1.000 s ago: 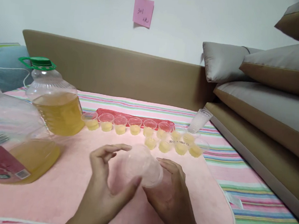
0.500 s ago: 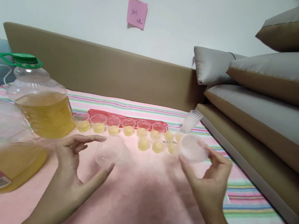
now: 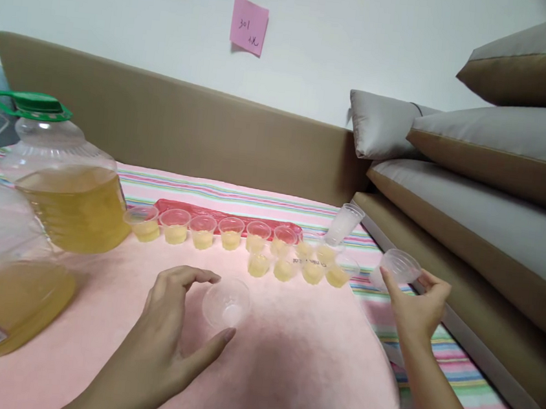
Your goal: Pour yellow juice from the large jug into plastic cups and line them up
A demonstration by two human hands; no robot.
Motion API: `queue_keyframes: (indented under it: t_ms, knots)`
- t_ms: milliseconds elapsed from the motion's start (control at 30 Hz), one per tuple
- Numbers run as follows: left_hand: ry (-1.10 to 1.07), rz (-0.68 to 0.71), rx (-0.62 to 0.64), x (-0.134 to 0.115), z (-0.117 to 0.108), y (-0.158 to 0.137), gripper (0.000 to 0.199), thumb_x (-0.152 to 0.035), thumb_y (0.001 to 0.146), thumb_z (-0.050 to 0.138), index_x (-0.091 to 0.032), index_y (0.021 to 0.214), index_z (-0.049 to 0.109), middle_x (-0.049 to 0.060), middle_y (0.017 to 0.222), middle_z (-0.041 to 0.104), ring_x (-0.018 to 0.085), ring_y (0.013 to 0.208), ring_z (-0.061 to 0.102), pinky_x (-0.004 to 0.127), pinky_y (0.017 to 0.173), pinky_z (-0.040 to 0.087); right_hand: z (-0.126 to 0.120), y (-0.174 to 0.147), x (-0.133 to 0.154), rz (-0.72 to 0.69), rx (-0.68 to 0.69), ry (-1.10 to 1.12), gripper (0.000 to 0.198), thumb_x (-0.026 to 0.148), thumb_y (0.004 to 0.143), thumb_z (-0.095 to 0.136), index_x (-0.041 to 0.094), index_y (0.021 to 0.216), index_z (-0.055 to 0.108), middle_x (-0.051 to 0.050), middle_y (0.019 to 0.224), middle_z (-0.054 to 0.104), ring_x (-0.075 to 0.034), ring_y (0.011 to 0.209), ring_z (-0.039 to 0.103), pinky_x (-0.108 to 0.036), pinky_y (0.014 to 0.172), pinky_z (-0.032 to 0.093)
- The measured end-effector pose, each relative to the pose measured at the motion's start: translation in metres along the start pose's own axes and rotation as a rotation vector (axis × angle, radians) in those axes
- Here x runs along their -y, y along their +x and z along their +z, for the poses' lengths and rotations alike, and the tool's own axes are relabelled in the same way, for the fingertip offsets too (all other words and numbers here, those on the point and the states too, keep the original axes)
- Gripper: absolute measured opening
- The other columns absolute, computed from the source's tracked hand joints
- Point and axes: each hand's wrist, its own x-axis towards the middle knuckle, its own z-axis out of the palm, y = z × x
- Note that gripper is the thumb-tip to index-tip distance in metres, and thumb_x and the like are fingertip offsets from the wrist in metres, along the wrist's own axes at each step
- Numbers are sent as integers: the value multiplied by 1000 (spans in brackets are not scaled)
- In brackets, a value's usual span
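Between the thumb and fingers of my left hand [image 3: 181, 331] is a clear plastic cup [image 3: 226, 305] with no liquid visible in it; fingertip and thumb meet its rim. My right hand [image 3: 416, 304], out to the right, grips a clear plastic cup [image 3: 400, 265] by its side. It looks tilted, and I cannot tell whether more than one is nested there. Beyond my hands, clear cups of yellow liquid [image 3: 231, 239] stand in a back row, with a shorter front row of such cups [image 3: 284, 269] at the right.
Two big jugs of yellow liquid stand left, one with a green cap [image 3: 39, 105]. A red plastic bag [image 3: 223, 215] lies behind the cups. A tilted cup stack [image 3: 343, 225] rests at the back right. Cushions [image 3: 488, 201] are piled right, and a brown board [image 3: 188, 124] runs along the wall.
My right hand has moved right with its cup, away from the front row. My left hand and its cup have shifted right and nearer to me, fingers now closer on the rim.
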Motion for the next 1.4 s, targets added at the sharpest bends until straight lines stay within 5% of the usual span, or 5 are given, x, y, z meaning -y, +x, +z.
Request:
queue_keyframes:
  t_ms: [400, 800, 1400]
  knots:
    - [4, 11, 82, -2, 2, -1, 56, -46, 90, 70, -34, 135, 39, 9, 134, 47, 32, 128, 51, 61, 107, 51, 14, 3, -34, 147, 74, -91, 85, 74, 47, 82, 23, 103, 44, -15, 107, 61, -45, 106, 58, -64, 100, 42]
    - [35, -23, 173, -1, 4, -3, 54, -44, 94, 65, -34, 137, 34, 8, 138, 46, 29, 131, 47, 56, 110, 48, 12, -3, -33, 227, 149, -60, 93, 62, 49, 86, 25, 118, 37, -16, 117, 63, -44, 117, 57, -63, 106, 36]
    - [29, -57, 275, -5, 8, 0, 53, -44, 96, 61, -35, 139, 32, 6, 142, 49, 31, 135, 47, 59, 111, 46, 7, -5, -49, 231, 184, -63, 107, 80, 45, 85, 25, 125, 39, -19, 121, 62, -46, 117, 57, -64, 104, 38]
